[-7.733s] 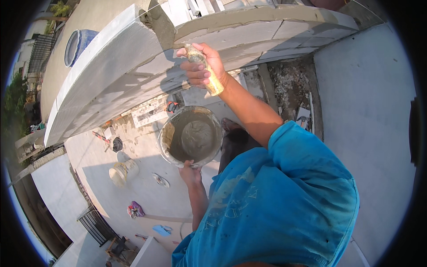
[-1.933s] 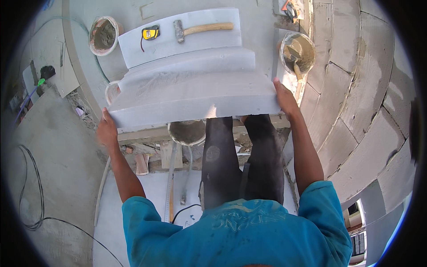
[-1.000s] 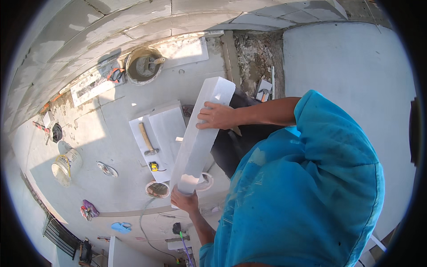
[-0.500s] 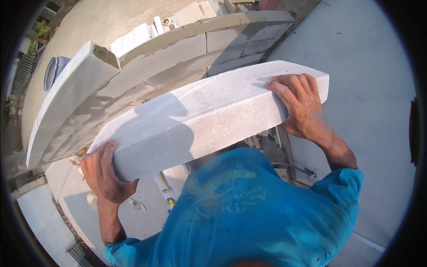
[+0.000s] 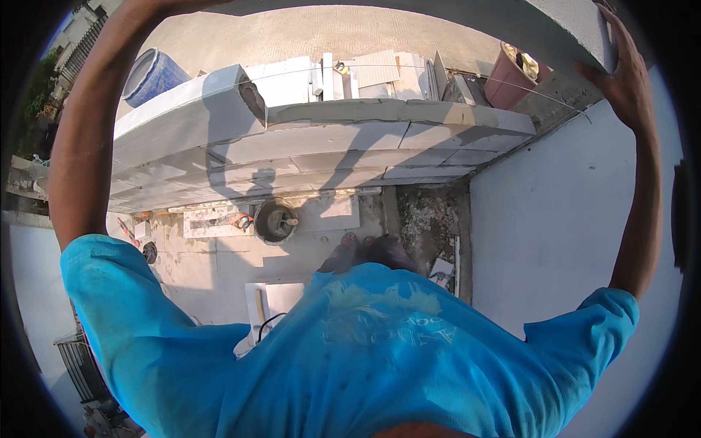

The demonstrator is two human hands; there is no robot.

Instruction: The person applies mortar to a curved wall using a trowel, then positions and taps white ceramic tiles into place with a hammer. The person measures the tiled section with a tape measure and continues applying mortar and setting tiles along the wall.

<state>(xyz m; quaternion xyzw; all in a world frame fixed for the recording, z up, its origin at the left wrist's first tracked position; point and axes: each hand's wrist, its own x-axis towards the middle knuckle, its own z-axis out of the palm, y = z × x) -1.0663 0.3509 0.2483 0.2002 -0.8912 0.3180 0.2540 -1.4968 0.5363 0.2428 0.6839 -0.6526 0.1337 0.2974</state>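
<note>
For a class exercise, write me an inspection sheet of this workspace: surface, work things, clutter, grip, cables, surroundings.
Surface: grey concrete floor, partly sunlit, stained near the wall.
Work things: long white rectangular block, cut off by the top edge of the view; pale grey block wall, grey mortar along its top.
Clutter: round grey bucket with a trowel inside; tan wooden handle beside a white rectangular slab.
Grip: right hand grasps the block's right end; left hand mostly out of frame, hold unclear.
Cables: thin black curved strand; whether a cable, unclear.
Surroundings: blue plastic barrel and pinkish-red bin beyond the wall.
</note>
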